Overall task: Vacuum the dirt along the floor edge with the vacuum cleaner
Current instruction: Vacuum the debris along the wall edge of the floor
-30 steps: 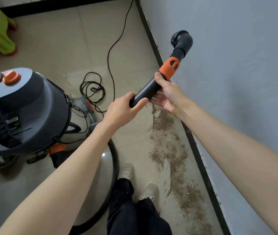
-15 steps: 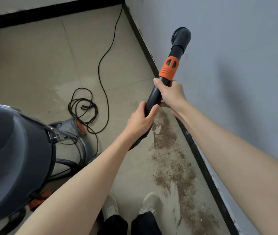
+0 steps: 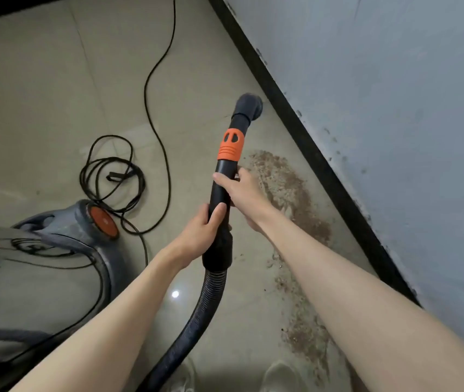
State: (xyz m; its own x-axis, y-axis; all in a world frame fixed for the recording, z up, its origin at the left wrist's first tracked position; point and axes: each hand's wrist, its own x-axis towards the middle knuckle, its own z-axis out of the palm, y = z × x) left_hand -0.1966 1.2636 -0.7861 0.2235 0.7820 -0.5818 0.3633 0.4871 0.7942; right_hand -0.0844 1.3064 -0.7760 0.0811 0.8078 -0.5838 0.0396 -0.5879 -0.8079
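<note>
I hold a black vacuum wand (image 3: 221, 182) with an orange collar (image 3: 231, 145); its grey round nozzle (image 3: 248, 108) hangs over the floor near the black skirting. My left hand (image 3: 202, 230) grips the wand's lower end just above the ribbed hose (image 3: 197, 315). My right hand (image 3: 242, 190) grips the tube higher up, below the collar. A strip of brown dirt (image 3: 293, 199) runs along the floor edge beside the skirting, to the right of the wand and under my right arm.
The grey vacuum body (image 3: 36, 267) with an orange wheel (image 3: 102, 220) fills the lower left. Its black power cord (image 3: 117, 176) lies coiled on the tiles and trails to the far wall. Black skirting (image 3: 310, 148) and a pale blue wall (image 3: 394, 108) bound the right. My shoes (image 3: 279, 374) show at the bottom.
The wand has swung down from pointing up at the wall toward the floor. The view has tilted down and the vacuum body has slid to the lower left.
</note>
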